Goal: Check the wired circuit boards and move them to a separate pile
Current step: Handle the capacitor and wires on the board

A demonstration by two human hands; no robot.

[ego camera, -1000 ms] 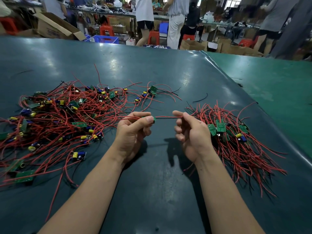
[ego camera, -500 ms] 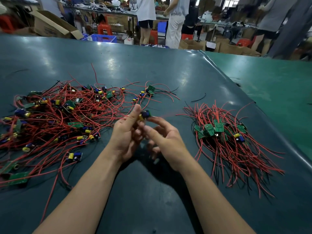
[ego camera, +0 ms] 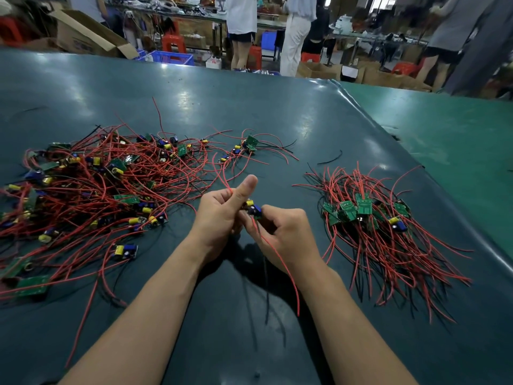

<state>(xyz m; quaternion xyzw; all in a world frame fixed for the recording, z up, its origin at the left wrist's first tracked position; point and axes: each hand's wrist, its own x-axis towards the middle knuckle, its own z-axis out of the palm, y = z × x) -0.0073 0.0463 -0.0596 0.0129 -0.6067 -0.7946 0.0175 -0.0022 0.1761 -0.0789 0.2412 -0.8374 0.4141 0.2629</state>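
Two hands meet at frame centre on one small circuit board (ego camera: 253,210): our left hand (ego camera: 222,215) pinches its upper red wire, our right hand (ego camera: 286,234) pinches the board. The sorted pile (ego camera: 369,218) lies centre-right, nearer our right hand; wires trail toward lower frame.

No text, label, brand or number can be read. White markings show on the green circuit boards (ego camera: 363,207) in the pile at three o'clock, too small to make out. Dark print on the cardboard box (ego camera: 83,37) at eleven o'clock is blurred beyond reading.
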